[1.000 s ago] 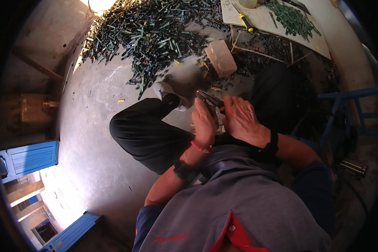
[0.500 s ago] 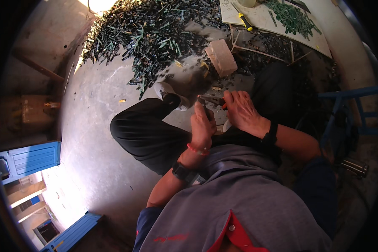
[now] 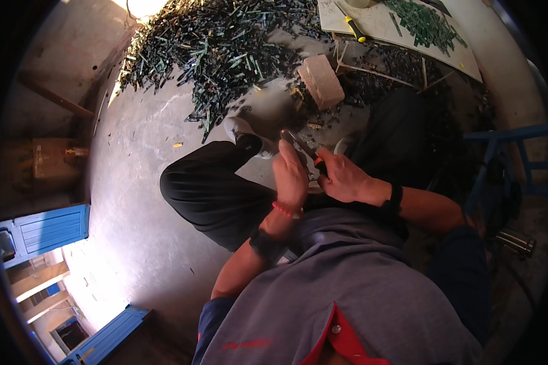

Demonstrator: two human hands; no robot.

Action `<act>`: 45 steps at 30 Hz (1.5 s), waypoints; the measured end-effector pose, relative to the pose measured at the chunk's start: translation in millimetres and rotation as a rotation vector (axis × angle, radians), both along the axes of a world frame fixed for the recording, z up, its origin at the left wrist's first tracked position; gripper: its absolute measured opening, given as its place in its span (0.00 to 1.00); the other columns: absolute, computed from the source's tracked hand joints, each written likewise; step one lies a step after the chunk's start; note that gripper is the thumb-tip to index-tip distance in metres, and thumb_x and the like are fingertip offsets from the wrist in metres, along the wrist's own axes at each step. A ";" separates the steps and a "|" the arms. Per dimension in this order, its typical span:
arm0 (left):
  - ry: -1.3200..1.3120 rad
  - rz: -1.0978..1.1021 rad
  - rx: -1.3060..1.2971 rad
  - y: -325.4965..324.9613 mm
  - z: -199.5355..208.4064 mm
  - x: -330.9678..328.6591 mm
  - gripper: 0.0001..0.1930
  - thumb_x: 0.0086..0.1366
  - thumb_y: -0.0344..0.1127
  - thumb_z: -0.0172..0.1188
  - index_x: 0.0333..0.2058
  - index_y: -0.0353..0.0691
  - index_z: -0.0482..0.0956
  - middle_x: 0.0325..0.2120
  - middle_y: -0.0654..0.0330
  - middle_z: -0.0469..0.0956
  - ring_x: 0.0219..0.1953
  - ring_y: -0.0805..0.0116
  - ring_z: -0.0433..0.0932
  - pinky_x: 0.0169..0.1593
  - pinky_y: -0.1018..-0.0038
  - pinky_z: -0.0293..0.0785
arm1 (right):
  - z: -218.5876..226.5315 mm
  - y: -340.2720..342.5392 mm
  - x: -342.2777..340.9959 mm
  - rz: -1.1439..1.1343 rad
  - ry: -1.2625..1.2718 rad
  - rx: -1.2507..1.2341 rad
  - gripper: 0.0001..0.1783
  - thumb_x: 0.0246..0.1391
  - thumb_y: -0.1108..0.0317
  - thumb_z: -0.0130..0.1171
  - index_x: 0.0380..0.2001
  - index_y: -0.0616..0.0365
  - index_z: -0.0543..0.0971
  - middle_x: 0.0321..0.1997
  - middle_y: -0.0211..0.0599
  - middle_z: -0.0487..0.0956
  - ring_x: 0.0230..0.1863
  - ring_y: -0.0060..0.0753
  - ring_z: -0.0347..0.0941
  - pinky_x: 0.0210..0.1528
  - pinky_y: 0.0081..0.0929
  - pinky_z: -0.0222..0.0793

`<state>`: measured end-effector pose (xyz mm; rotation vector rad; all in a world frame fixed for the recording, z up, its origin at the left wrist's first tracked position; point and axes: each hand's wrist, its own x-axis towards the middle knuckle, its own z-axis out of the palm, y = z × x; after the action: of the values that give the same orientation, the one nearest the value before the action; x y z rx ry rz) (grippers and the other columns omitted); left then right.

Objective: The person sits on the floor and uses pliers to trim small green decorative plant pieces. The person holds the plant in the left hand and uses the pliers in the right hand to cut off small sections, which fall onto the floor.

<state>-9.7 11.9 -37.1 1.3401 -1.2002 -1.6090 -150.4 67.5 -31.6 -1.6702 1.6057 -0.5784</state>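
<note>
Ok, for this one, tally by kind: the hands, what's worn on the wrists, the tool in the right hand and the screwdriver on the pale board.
Hands (left hand, right hand): 2
Black wristbands: 2
Red bracelet: 1
Orange-and-black-handled tool: 1
Yellow-and-black screwdriver: 1
Total: 7

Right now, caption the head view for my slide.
Right hand grips pliers beside left hand; heaped dark strips lie beyond.

Left hand [image 3: 292, 177] upright, right hand [image 3: 349, 177] curled
</note>
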 end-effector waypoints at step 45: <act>0.193 -0.323 0.347 -4.7 -1.6 24.6 0.27 0.71 0.61 0.40 0.21 0.45 0.63 0.11 0.72 0.55 0.12 0.80 0.51 0.16 0.79 0.44 | 52.2 -8.4 -58.9 0.070 -0.923 0.931 0.18 0.51 0.66 0.51 0.44 0.65 0.74 0.34 0.46 0.81 0.31 0.34 0.81 0.21 0.18 0.67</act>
<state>14.9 7.2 -38.7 1.2004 -1.0948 -2.2049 -209.3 59.1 20.6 -0.5890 0.8719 -0.3685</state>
